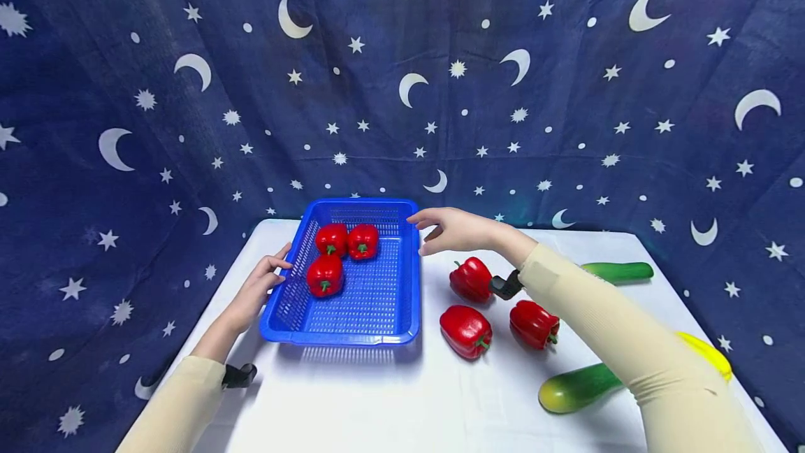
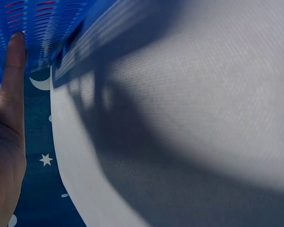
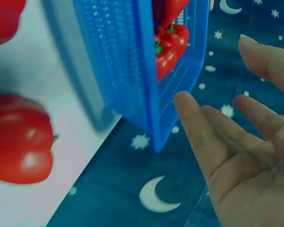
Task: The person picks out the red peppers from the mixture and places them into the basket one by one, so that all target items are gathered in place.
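Observation:
A blue plastic basket (image 1: 371, 306) with perforated walls stands on the white table and has three red bell peppers (image 1: 325, 275) inside, grouped toward its left. My left hand (image 1: 254, 292) rests against the basket's left rim; in the left wrist view one straight finger (image 2: 15, 61) touches the slotted wall. At the right rim, my right hand (image 1: 455, 228) hovers with spread, slightly bent fingers and nothing in its grasp. Its palm (image 3: 255, 184) shows bare in the right wrist view. Below and right of that hand lie three more red bell peppers (image 1: 466, 331).
Partly behind the right sleeve are a long green vegetable (image 1: 619, 271), another with a yellow end (image 1: 578, 388), and a curved yellow item (image 1: 707, 355). Dark blue cloth (image 1: 371, 89) with moons and stars hangs behind the white table (image 1: 352, 404).

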Available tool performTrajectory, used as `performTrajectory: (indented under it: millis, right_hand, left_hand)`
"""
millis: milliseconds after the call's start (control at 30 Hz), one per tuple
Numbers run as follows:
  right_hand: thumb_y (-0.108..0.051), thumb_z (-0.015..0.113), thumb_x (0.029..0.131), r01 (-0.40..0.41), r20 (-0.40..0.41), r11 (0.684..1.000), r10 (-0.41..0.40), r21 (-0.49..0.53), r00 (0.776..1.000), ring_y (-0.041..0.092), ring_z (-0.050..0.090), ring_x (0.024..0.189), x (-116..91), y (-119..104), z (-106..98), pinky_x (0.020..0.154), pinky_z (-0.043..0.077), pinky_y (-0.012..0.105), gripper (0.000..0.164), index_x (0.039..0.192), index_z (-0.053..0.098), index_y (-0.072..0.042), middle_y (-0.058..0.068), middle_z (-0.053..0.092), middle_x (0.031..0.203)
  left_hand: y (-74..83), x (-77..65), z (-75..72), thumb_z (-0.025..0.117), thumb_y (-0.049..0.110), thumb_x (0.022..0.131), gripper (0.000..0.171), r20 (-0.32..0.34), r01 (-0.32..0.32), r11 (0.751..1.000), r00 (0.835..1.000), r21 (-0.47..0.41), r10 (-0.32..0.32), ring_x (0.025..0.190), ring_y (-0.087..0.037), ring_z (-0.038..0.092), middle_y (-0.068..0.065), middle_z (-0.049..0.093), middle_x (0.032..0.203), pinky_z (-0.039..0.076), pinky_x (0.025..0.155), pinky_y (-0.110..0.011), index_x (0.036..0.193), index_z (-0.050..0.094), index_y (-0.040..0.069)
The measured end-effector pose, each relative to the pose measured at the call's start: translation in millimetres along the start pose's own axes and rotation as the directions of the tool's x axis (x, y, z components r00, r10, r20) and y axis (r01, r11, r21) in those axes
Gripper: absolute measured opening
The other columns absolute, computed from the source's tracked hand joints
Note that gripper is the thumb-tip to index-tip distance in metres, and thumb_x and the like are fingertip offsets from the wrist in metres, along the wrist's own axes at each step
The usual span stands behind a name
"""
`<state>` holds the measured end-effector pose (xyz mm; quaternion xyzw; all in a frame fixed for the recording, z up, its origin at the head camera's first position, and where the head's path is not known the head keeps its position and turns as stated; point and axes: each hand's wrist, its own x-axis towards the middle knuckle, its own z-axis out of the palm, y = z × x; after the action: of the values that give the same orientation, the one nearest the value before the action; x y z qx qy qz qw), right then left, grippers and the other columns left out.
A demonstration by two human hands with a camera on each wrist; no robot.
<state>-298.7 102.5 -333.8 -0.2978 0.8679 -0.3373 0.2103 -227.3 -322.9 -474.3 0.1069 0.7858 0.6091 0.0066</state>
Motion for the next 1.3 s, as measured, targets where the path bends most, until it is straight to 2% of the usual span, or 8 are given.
performTrajectory:
  millis: [300, 533, 833, 1067, 1300]
  right_hand:
    - [-0.021, 0.077, 0.09, -0.056, -0.04, 0.998, 0.058, 0.032, 0.998, 0.034, 0.059, 0.129, -27.7, 29.0, -5.6, 0.091, 0.055, 0.043, 0.068, 0.151, 0.048, -0.016, 0.015, 0.052, 0.149]
    - [-0.022, 0.076, 0.09, -0.06, -0.053, 0.998, 0.062, 0.035, 0.997, 0.041, 0.053, 0.134, -44.9, 48.3, -4.5, 0.093, 0.054, 0.047, 0.07, 0.152, 0.046, -0.009, 0.02, 0.048, 0.152]
    - [-0.025, 0.077, 0.089, -0.113, -0.047, 0.993, 0.115, 0.03, 0.992, 0.044, 0.047, 0.136, -64.1, 71.9, -6.3, 0.097, 0.05, 0.053, 0.075, 0.155, 0.042, -0.011, 0.02, 0.045, 0.154]
    - [-0.027, 0.077, 0.088, -0.12, -0.017, 0.993, 0.121, 0.008, 0.993, 0.047, 0.047, 0.136, -84.3, 92.4, -5.7, 0.102, 0.045, 0.059, 0.078, 0.155, 0.041, -0.01, 0.023, 0.043, 0.155]
    - [-0.03, 0.079, 0.087, -0.164, 0.009, 0.986, 0.165, -0.011, 0.986, 0.047, 0.047, 0.136, -104.4, 109.7, -3.7, 0.101, 0.043, 0.062, 0.079, 0.155, 0.042, -0.012, 0.021, 0.044, 0.154]
  left_hand:
    - [-0.4, 0.0, 0.1, 0.035, 0.002, 0.101, 0.028, -0.003, -0.004, 1.0, 1.0, 0.011, 0.005, 0.149, -0.049, 0.023, -0.008, 0.015, 0.171, 0.044, 0.097, -0.059, 0.127, 0.043, -0.005]
    - [-0.1, 1.4, 1.3, 0.035, 0.002, 0.1, 0.029, -0.004, 0.008, 1.0, 1.0, 0.005, -0.008, 0.153, -0.042, 0.016, -0.007, 0.015, 0.171, 0.038, 0.103, -0.063, 0.127, 0.043, -0.006]
    - [0.9, -1.0, 0.7, 0.035, 0.003, 0.101, 0.029, -0.014, 0.02, 1.0, 1.0, 0.014, -0.02, 0.15, -0.046, 0.023, -0.006, 0.016, 0.171, 0.045, 0.096, -0.049, 0.128, 0.043, -0.005]
    - [1.9, -1.7, 0.6, 0.035, 0.005, 0.102, 0.028, -0.017, 0.026, 1.0, 1.0, 0.011, -0.026, 0.149, -0.047, 0.026, -0.005, 0.016, 0.171, 0.05, 0.088, -0.037, 0.128, 0.044, -0.004]
    - [1.2, -0.5, 0.4, 0.036, 0.004, 0.102, 0.028, -0.014, 0.027, 1.0, 1.0, -0.004, -0.027, 0.148, -0.049, 0.027, -0.007, 0.016, 0.171, 0.051, 0.085, -0.036, 0.127, 0.043, -0.005]
